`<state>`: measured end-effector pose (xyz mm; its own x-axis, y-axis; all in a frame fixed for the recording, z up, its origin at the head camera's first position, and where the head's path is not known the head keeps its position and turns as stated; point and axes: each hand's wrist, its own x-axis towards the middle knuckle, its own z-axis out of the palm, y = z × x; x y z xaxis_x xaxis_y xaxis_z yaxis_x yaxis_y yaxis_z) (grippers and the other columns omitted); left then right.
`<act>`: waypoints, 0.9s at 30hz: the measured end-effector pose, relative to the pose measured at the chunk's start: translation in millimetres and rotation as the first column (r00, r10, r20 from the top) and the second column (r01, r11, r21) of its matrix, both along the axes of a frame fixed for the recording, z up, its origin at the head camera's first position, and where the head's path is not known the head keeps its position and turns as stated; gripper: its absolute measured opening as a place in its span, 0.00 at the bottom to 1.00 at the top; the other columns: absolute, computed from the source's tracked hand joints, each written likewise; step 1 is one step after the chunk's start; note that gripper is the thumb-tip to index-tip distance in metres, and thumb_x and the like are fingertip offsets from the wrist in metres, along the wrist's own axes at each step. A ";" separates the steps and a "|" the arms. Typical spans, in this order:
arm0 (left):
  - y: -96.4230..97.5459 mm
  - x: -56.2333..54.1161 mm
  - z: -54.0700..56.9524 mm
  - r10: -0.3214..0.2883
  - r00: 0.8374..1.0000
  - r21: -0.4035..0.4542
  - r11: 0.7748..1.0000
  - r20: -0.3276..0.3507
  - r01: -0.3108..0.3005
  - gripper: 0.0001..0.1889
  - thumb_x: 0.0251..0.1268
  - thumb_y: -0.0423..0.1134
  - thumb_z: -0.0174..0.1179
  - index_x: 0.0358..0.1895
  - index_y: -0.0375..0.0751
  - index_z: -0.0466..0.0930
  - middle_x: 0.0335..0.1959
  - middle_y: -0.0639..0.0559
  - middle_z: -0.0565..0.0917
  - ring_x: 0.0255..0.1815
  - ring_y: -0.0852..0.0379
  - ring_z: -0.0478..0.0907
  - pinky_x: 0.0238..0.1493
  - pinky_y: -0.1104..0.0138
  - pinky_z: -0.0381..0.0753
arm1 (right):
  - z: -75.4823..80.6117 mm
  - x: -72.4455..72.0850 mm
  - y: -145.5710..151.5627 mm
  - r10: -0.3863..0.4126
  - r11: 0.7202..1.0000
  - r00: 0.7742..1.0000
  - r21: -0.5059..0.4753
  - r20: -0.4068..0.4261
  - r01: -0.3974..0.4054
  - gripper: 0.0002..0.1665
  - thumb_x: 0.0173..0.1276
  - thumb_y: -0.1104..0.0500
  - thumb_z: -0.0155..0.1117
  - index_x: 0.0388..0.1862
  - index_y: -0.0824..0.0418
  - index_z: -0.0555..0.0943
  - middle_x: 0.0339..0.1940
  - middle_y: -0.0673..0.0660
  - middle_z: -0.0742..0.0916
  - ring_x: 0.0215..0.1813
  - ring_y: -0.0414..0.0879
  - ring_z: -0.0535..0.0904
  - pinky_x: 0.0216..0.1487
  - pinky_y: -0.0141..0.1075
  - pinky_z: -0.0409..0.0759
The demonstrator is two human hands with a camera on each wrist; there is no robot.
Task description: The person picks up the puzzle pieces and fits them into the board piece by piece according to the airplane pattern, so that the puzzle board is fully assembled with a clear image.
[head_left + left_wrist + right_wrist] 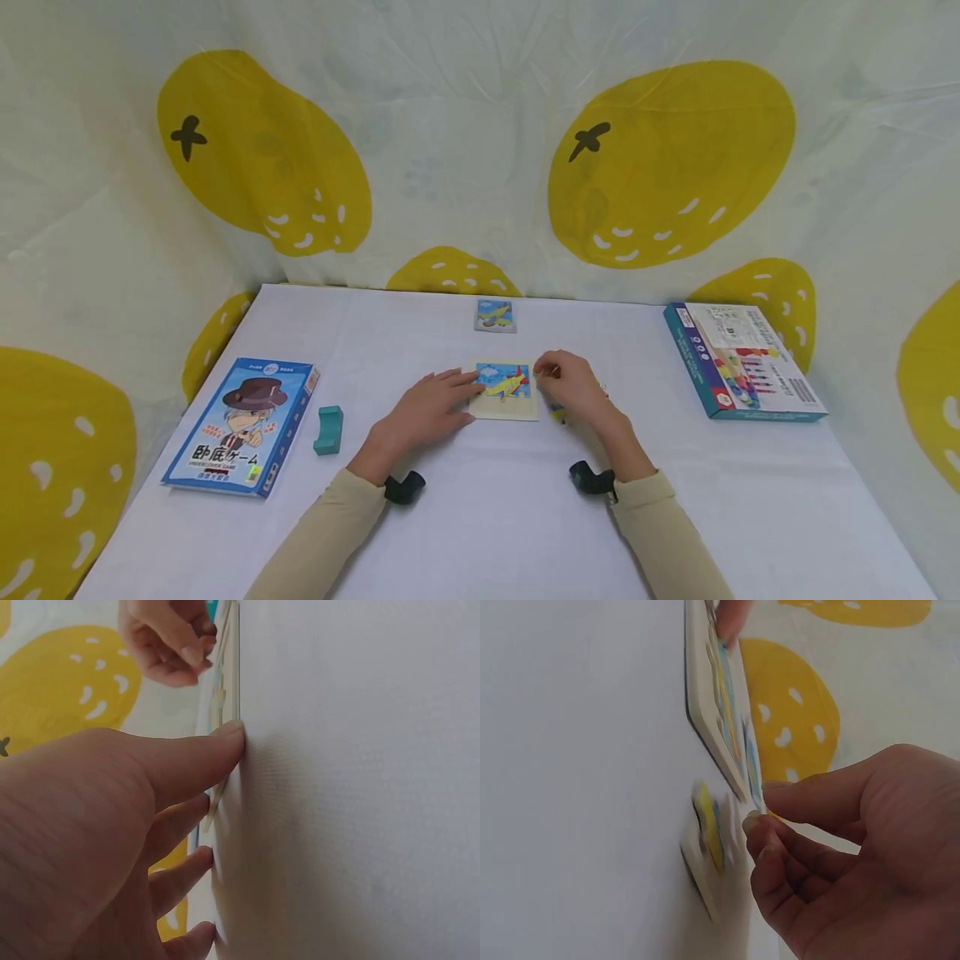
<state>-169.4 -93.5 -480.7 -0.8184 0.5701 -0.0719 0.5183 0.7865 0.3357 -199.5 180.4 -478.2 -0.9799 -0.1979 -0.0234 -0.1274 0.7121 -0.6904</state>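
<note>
A small wooden jigsaw board [504,410] with a yellow airplane on blue lies on the white table in the head view. My left hand [432,406] rests at its left side, fingers extended; in the left wrist view the thumb [225,746] touches the board's edge. Over the board's right edge is my right hand [572,387], its fingers bent. In the right wrist view the thumb and index fingertips sit close together, with a narrow gap and no piece visible between them. Loose puzzle pieces [709,825] lie beneath that hand, mostly hidden in the head view.
Behind the board lies a small airplane picture tile [495,316]. To the left are a teal notched block [327,431] and a blue game box [247,425]. A white and teal box [750,358] lies at the back right. Patterned cloth [465,167] hangs behind the table.
</note>
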 end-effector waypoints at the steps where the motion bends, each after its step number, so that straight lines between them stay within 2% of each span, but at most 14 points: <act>1: -0.1 0.1 -0.1 0.001 1.000 0.001 1.000 0.001 -0.001 0.29 0.70 0.51 0.60 0.73 0.54 0.69 0.76 0.56 0.67 0.79 0.49 0.60 0.75 0.44 0.61 | 0.8 0.3 4.8 -0.005 1.000 1.000 0.009 -0.003 0.006 0.09 0.66 0.66 0.62 0.44 0.61 0.84 0.38 0.56 0.84 0.40 0.49 0.76 0.43 0.39 0.76; 6: -0.3 0.3 -0.8 0.001 1.000 0.014 1.000 0.004 -0.001 0.29 0.70 0.51 0.61 0.73 0.54 0.69 0.76 0.56 0.67 0.79 0.49 0.59 0.76 0.44 0.60 | 3.6 2.5 31.9 -0.033 0.998 0.999 0.058 -0.009 0.034 0.12 0.65 0.66 0.62 0.47 0.61 0.83 0.43 0.59 0.85 0.44 0.51 0.77 0.47 0.41 0.77; 14: -2.5 -1.5 -2.9 -0.020 1.000 0.039 0.999 0.007 0.019 0.29 0.70 0.51 0.60 0.73 0.54 0.68 0.76 0.55 0.67 0.80 0.48 0.58 0.76 0.43 0.58 | 14.0 7.8 63.7 -0.103 0.992 0.992 0.086 0.078 0.097 0.18 0.67 0.63 0.64 0.55 0.61 0.80 0.53 0.62 0.82 0.53 0.56 0.75 0.56 0.49 0.80; 17: -4.2 -2.2 -4.2 -0.030 1.000 0.066 0.997 0.006 0.030 0.29 0.70 0.51 0.60 0.73 0.54 0.68 0.76 0.55 0.67 0.80 0.47 0.58 0.77 0.43 0.57 | 15.9 7.9 68.2 -0.085 0.989 0.990 0.128 0.112 0.070 0.19 0.64 0.64 0.66 0.55 0.62 0.80 0.53 0.63 0.81 0.54 0.57 0.75 0.58 0.52 0.79; 22: -7.3 -3.2 -9.0 -0.042 0.999 0.089 0.995 -0.015 0.044 0.29 0.71 0.52 0.59 0.73 0.54 0.69 0.76 0.55 0.67 0.80 0.48 0.58 0.77 0.44 0.57 | 13.3 5.3 72.4 -0.041 0.980 0.992 0.197 0.118 0.017 0.18 0.61 0.65 0.69 0.51 0.61 0.82 0.49 0.63 0.80 0.51 0.56 0.75 0.58 0.51 0.79; 27: -9.0 -2.9 -10.5 -0.046 0.998 0.083 0.995 -0.037 0.048 0.28 0.71 0.52 0.59 0.72 0.54 0.69 0.76 0.54 0.68 0.79 0.48 0.59 0.77 0.45 0.58 | 10.4 4.2 75.5 -0.031 0.981 0.990 0.195 0.134 0.004 0.16 0.61 0.64 0.70 0.49 0.60 0.83 0.47 0.62 0.80 0.50 0.55 0.74 0.55 0.49 0.81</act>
